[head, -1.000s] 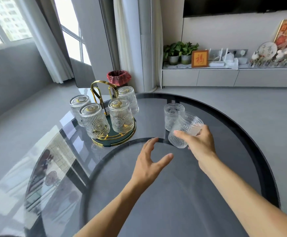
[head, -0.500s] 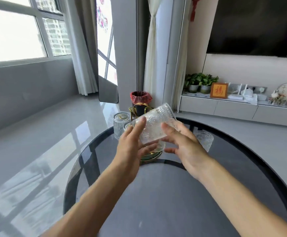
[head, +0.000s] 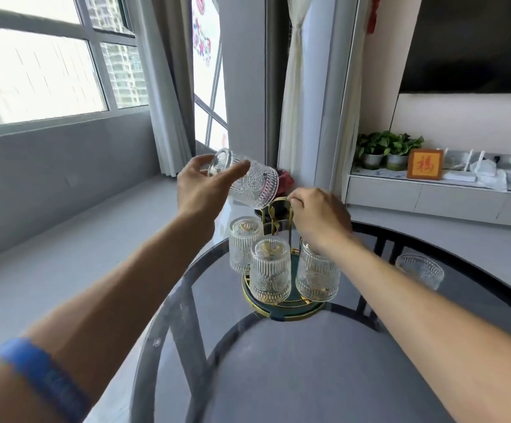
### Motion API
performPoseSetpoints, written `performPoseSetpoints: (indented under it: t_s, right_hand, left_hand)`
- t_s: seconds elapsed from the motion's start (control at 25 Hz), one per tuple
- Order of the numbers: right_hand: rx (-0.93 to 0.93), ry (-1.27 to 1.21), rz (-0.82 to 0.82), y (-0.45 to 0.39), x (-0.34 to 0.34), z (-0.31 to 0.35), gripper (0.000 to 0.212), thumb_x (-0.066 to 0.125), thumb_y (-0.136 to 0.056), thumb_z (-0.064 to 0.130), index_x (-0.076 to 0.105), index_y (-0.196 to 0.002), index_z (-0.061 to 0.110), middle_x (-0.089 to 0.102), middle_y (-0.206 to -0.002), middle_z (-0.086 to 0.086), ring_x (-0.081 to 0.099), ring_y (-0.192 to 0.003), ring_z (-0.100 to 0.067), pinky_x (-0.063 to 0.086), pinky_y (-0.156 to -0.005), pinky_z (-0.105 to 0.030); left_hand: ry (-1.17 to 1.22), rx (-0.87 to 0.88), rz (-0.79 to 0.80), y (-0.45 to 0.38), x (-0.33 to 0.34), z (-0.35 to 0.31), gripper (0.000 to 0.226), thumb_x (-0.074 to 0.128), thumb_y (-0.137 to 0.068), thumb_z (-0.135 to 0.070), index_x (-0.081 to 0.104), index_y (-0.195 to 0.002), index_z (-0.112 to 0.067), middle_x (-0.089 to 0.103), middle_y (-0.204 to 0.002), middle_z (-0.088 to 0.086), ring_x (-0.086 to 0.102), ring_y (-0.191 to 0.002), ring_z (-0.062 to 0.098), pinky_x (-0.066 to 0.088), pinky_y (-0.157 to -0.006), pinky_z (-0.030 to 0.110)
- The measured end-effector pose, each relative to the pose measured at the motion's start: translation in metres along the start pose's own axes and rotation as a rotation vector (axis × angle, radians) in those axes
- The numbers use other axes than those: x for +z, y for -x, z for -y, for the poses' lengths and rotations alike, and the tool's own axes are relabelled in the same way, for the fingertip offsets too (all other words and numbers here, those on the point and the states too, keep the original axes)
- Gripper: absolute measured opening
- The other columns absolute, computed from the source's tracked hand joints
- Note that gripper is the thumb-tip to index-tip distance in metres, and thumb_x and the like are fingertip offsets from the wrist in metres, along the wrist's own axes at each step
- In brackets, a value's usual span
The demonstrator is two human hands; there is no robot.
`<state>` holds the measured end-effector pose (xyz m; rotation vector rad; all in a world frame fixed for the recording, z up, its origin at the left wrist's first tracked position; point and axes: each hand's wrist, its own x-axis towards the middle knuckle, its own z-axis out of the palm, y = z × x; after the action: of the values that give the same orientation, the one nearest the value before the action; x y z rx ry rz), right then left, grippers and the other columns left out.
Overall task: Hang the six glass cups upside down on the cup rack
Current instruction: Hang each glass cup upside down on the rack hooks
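Observation:
My left hand (head: 200, 187) holds a ribbed glass cup (head: 249, 183) tilted on its side, up and to the left of the cup rack (head: 281, 309). My right hand (head: 318, 219) grips the rack's gold handle (head: 278, 206) from the right. Three cups are visible hanging upside down on the green and gold rack: one at the left (head: 243, 244), one at the front (head: 271, 270), one at the right (head: 318, 274) partly under my right wrist. A further cup (head: 420, 270) stands upright on the glass table (head: 278, 377) at the right.
The round dark glass table has a black rim, with its left edge near the rack. Beyond it are a red bin (head: 284, 181), curtains, windows, and a low cabinet (head: 431, 196) with plants and a framed sign.
The cup passed from both hands to my left hand alone and rose to the left. My right hand let go of it and took the rack's handle. The view tilted up.

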<state>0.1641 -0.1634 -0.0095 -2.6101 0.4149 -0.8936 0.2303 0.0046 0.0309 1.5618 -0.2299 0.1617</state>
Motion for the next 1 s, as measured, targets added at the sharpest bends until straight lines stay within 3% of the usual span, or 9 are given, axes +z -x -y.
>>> performPoseSetpoints:
  t_s: [0.08, 0.16, 0.32, 0.44, 0.64, 0.84, 1.0]
  right_hand:
    - [-0.052, 0.057, -0.093, -0.006, 0.007, -0.001, 0.020, 0.053, -0.093, 0.012, 0.072, -0.096, 0.018, 0.075, -0.092, -0.005, 0.066, -0.080, -0.028, 0.038, -0.063, -0.028]
    - [-0.109, 0.049, -0.123, -0.008, 0.009, -0.007, 0.020, 0.057, -0.090, 0.006, 0.074, -0.094, 0.017, 0.075, -0.095, -0.004, 0.065, -0.082, -0.028, 0.036, -0.064, -0.028]
    - [-0.125, 0.024, -0.090, -0.011, 0.010, -0.017, 0.023, 0.058, -0.088, 0.003, 0.075, -0.097, 0.017, 0.074, -0.100, -0.002, 0.064, -0.086, -0.028, 0.034, -0.065, -0.027]
    - [-0.115, -0.006, -0.085, -0.013, 0.012, -0.016, 0.025, 0.058, -0.089, 0.003, 0.075, -0.099, 0.017, 0.074, -0.103, -0.002, 0.065, -0.089, -0.028, 0.034, -0.067, -0.026]
    - [-0.120, -0.049, -0.084, -0.010, 0.011, -0.019, 0.021, 0.060, -0.090, 0.006, 0.076, -0.096, 0.019, 0.075, -0.099, -0.001, 0.065, -0.087, -0.028, 0.040, -0.065, -0.028]
    - [-0.112, -0.079, -0.067, -0.011, 0.007, -0.023, 0.018, 0.063, -0.090, 0.012, 0.077, -0.097, 0.022, 0.075, -0.101, -0.003, 0.066, -0.086, -0.031, 0.043, -0.065, -0.029]
    - [-0.120, -0.089, -0.083, -0.012, 0.009, -0.025, 0.018, 0.062, -0.090, 0.015, 0.077, -0.097, 0.021, 0.076, -0.102, -0.004, 0.067, -0.088, -0.032, 0.040, -0.066, -0.028]
  left_hand:
    - [-0.066, 0.019, 0.033, -0.015, 0.011, 0.005, 0.083, 0.093, -0.057, -0.044, 0.061, -0.128, -0.017, 0.066, -0.119, 0.009, 0.066, -0.107, 0.026, 0.053, -0.099, 0.044]
    - [-0.128, 0.037, 0.073, -0.031, 0.019, 0.011, 0.083, 0.094, -0.056, -0.041, 0.061, -0.129, -0.018, 0.065, -0.124, 0.008, 0.064, -0.107, 0.021, 0.051, -0.100, 0.036]
    - [-0.289, -0.004, 0.124, -0.062, 0.035, 0.017, 0.081, 0.095, -0.056, -0.036, 0.063, -0.129, -0.021, 0.064, -0.128, 0.000, 0.060, -0.097, 0.011, 0.043, -0.081, 0.021]
    - [-0.383, -0.034, 0.194, -0.077, 0.044, 0.027, 0.080, 0.096, -0.057, -0.030, 0.063, -0.129, -0.020, 0.064, -0.131, 0.003, 0.061, -0.109, 0.018, 0.045, -0.094, 0.027]
    - [-0.565, -0.016, 0.296, -0.085, 0.070, 0.046, 0.075, 0.093, -0.063, -0.025, 0.061, -0.130, -0.019, 0.064, -0.128, 0.005, 0.059, -0.102, 0.019, 0.043, -0.081, 0.024]
    - [-0.943, 0.095, 0.423, -0.084, 0.089, 0.069, 0.057, 0.078, -0.077, -0.016, 0.061, -0.129, -0.029, 0.062, -0.132, 0.002, 0.060, -0.109, 0.022, 0.051, -0.098, 0.043]
    - [-1.011, 0.093, 0.474, -0.087, 0.091, 0.079, 0.050, 0.070, -0.083, -0.010, 0.060, -0.130, -0.025, 0.059, -0.136, 0.005, 0.057, -0.101, 0.023, 0.048, -0.080, 0.027]
